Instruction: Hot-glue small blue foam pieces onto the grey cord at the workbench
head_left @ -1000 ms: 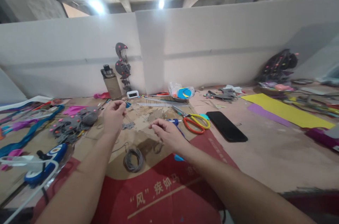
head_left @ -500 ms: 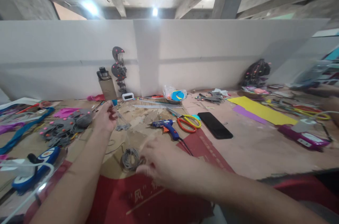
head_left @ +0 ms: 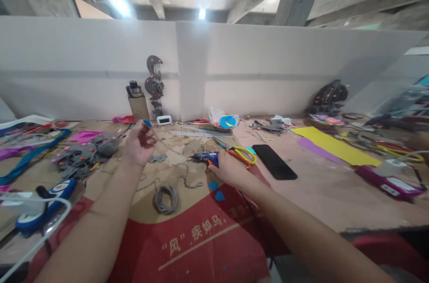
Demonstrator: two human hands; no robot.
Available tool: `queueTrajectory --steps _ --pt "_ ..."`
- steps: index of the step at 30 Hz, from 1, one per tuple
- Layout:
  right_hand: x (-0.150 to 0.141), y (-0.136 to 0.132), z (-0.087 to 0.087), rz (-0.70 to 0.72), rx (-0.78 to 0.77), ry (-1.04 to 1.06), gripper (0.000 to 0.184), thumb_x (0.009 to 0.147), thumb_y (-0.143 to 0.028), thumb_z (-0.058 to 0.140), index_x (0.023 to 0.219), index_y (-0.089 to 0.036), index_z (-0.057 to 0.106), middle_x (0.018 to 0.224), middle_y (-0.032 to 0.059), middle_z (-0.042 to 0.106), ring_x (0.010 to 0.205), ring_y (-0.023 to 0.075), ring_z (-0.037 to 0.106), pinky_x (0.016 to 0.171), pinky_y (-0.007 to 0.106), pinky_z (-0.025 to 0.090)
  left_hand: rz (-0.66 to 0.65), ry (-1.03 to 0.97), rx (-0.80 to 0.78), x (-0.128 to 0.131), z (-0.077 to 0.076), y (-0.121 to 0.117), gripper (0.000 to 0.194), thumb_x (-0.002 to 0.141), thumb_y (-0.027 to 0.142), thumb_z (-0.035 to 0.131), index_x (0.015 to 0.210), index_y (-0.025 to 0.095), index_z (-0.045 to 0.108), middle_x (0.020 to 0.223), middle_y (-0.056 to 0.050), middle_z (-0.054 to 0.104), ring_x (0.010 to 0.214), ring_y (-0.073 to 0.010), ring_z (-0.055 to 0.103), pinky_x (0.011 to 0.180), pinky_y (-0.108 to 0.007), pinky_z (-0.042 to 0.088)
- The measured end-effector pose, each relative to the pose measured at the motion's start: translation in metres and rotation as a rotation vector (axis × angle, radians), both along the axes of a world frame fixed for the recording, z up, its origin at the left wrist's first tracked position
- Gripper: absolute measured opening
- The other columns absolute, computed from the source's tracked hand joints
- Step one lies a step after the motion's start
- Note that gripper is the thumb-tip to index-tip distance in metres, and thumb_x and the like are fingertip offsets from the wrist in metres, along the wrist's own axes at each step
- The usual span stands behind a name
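A small blue felt piece (head_left: 147,123) sticks out above the pinched fingers of my left hand (head_left: 140,142), and a grey cord runs from that hand down over the cardboard. My right hand (head_left: 229,169) is wrapped round the handle of a blue glue gun (head_left: 205,156), whose tip points left on the table. Below the hands lies a coil of grey cord (head_left: 166,200). Two small blue felt pieces (head_left: 219,196) rest on the cardboard beneath my right wrist. Scissors (head_left: 243,153) with yellow and orange handles lie just behind the right hand.
A black phone (head_left: 274,162) is right of the scissors. Grey felt pieces with pink dots (head_left: 89,153) and a blue power strip (head_left: 47,209) lie left. At the back stand a bottle (head_left: 137,102) and a bowl (head_left: 231,127). A purple power strip (head_left: 389,182) is at right.
My right hand has moved from near the cord down over the coil, then up and right onto the glue gun. The left hand keeps the blue felt piece raised at nearly the same place.
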State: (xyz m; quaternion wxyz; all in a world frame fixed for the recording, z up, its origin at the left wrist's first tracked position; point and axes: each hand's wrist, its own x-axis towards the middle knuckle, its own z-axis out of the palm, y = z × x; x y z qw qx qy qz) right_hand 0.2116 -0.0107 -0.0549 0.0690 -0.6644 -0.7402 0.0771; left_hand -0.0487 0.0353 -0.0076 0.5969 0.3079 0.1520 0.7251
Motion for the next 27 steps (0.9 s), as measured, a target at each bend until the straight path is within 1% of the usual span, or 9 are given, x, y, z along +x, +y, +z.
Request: queueTrajectory --steps 4,6,10,13,15,18,20,22,27 --pt "0.001 -0.001 -0.007 -0.005 0.078 0.039 0.044 0.083 -0.039 0.054 0.113 -0.006 0.051 0.112 0.0212 0.059 0.1 0.0314 0.058 0.079 0.038 0.045 -0.109 -0.105 0.152 -0.001 0.019 -0.022 0.014 0.069 0.013 0.066 0.072 0.017 0.052 0.068 0.003 0.053 0.049 -0.0031 0.043 0.037 -0.011 0.031" --pt "0.001 -0.006 -0.006 0.002 0.187 0.092 0.038 0.084 -0.034 0.053 0.112 -0.008 0.052 0.113 0.0207 0.057 0.106 0.0317 0.054 0.087 0.041 0.042 -0.082 -0.102 0.194 0.002 0.027 -0.033 0.015 0.07 0.016 0.067 0.071 0.018 0.052 0.068 0.003 0.051 0.049 -0.0037 0.042 0.038 -0.012 0.031" --pt "-0.018 -0.016 0.012 0.267 0.383 0.44 0.038 0.084 -0.029 0.053 0.118 -0.013 0.05 0.125 0.0161 0.05 0.12 0.0272 0.043 0.101 0.045 0.032 -0.044 0.009 0.145 0.018 0.031 -0.047 0.016 0.072 0.018 0.066 0.066 0.019 0.051 0.064 0.001 0.044 0.047 -0.0056 0.037 0.035 -0.015 0.025" --pt "-0.046 -0.023 0.028 0.536 0.224 0.738 0.057 0.079 -0.034 0.061 0.13 -0.019 0.04 0.134 0.0115 0.046 0.126 0.0235 0.038 0.105 0.044 0.03 -0.068 0.121 0.109 0.029 0.03 -0.052 0.021 0.071 0.02 0.067 0.061 0.019 0.049 0.061 0.001 0.042 0.044 -0.0066 0.035 0.036 -0.017 0.027" --pt "-0.063 -0.027 0.035 0.653 0.002 0.903 0.064 0.078 -0.036 0.063 0.134 -0.02 0.036 0.127 0.0098 0.053 0.114 0.0195 0.049 0.098 0.038 0.038 -0.063 0.151 0.095 0.029 0.03 -0.051 0.022 0.07 0.02 0.068 0.06 0.019 0.048 0.061 0.001 0.042 0.044 -0.0065 0.034 0.036 -0.018 0.027" --pt "-0.077 -0.037 0.038 0.777 -0.298 0.984 0.04 0.084 -0.033 0.055 0.12 -0.017 0.05 0.092 0.0032 0.064 0.08 0.013 0.06 0.075 0.028 0.047 -0.011 0.125 0.106 0.018 0.029 -0.042 0.016 0.07 0.019 0.067 0.065 0.018 0.052 0.064 0.001 0.049 0.045 -0.0054 0.038 0.036 -0.016 0.029" --pt "-0.075 -0.045 0.039 0.791 -0.325 0.987 0.023 0.088 -0.032 0.049 0.1 -0.016 0.06 0.075 -0.0003 0.06 0.068 0.0102 0.056 0.066 0.023 0.045 0.014 0.04 0.112 0.006 0.027 -0.03 0.009 0.072 0.017 0.064 0.072 0.017 0.055 0.07 0.001 0.056 0.045 -0.0033 0.039 0.037 -0.014 0.03" --pt "-0.068 -0.053 0.043 0.756 -0.275 1.005 0.022 0.09 -0.03 0.047 0.089 -0.015 0.062 0.071 -0.0012 0.057 0.064 0.0089 0.053 0.063 0.021 0.043 0.114 -0.072 0.049 -0.008 0.023 -0.018 0.007 0.074 0.013 0.06 0.072 0.015 0.054 0.069 0.003 0.058 0.04 -0.0002 0.034 0.034 -0.012 0.026" --pt "-0.049 -0.067 0.06 0.677 -0.232 1.087 0.021 0.091 -0.03 0.046 0.091 -0.016 0.062 0.073 -0.0013 0.056 0.063 0.008 0.052 0.06 0.02 0.042 0.3 -0.18 -0.157 -0.035 0.01 0.008 0.01 0.078 0.01 0.055 0.072 0.016 0.051 0.056 0.006 0.053 0.038 0.0004 0.038 0.031 -0.01 0.023"
